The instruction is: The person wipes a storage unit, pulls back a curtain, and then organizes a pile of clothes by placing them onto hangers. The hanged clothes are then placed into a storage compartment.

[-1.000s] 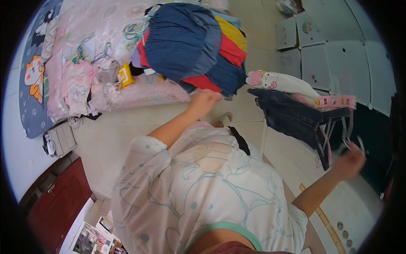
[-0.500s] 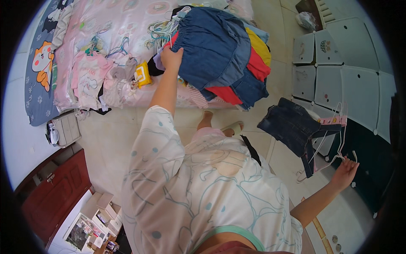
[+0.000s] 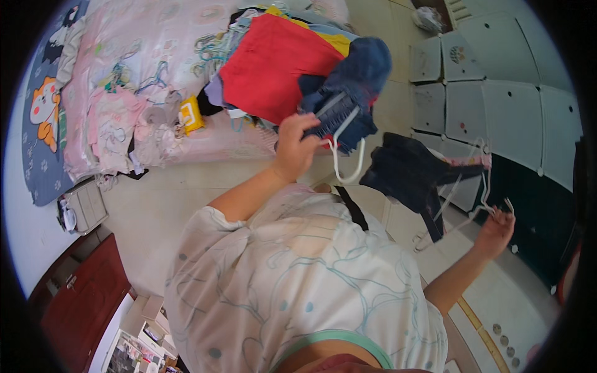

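Lifting the denim garment [image 3: 348, 93] by its white hanger [image 3: 341, 149], my left hand [image 3: 295, 146] should grip firmly; right hand [image 3: 494, 230] clutches dark hung clothes [image 3: 410, 177].

clothes pile [image 3: 273, 68] on bed [image 3: 124, 81], cabinets [image 3: 497, 105] right.

L hand [image 3: 294, 146] raised, fingers clenched; R hand [image 3: 495, 231] out sideways, gripping.

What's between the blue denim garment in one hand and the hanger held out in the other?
In the head view, a dark navy garment hangs between the blue denim garment held by the left hand and the hanger held by the right hand.
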The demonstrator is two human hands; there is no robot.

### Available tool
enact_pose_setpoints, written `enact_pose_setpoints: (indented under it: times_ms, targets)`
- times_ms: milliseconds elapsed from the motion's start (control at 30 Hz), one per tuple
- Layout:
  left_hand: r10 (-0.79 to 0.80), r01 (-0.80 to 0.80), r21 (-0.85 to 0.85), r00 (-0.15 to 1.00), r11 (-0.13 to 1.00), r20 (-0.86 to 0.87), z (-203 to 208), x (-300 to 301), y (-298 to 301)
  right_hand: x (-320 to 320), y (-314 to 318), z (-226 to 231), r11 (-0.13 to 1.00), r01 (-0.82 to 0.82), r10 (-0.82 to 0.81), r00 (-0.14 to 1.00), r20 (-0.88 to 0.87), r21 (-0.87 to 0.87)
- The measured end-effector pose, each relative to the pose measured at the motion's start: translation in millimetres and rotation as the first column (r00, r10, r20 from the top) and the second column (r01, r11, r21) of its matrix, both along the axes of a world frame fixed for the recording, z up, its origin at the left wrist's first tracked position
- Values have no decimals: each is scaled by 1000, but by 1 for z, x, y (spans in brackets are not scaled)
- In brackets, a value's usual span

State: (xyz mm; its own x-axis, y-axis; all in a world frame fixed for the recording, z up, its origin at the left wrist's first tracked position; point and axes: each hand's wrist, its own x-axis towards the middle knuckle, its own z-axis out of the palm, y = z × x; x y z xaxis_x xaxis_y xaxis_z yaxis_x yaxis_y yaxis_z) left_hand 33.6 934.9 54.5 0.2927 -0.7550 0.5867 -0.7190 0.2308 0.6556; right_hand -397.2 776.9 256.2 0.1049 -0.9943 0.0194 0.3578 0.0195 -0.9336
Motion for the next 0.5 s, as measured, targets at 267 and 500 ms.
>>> enact_pose_setpoints:
  times_ms: [267, 500]
  targets:
    - [-378, 406, -37, 811, 913, -447, 54, -139, -60, 105, 17, -30, 969, -78, 0, 949, -315, -235]
    - [-365, 376, -31, 872, 926, -326, 81, -190, -66, 130, 27, -55, 984, 180, -167, 916, -365, 2]
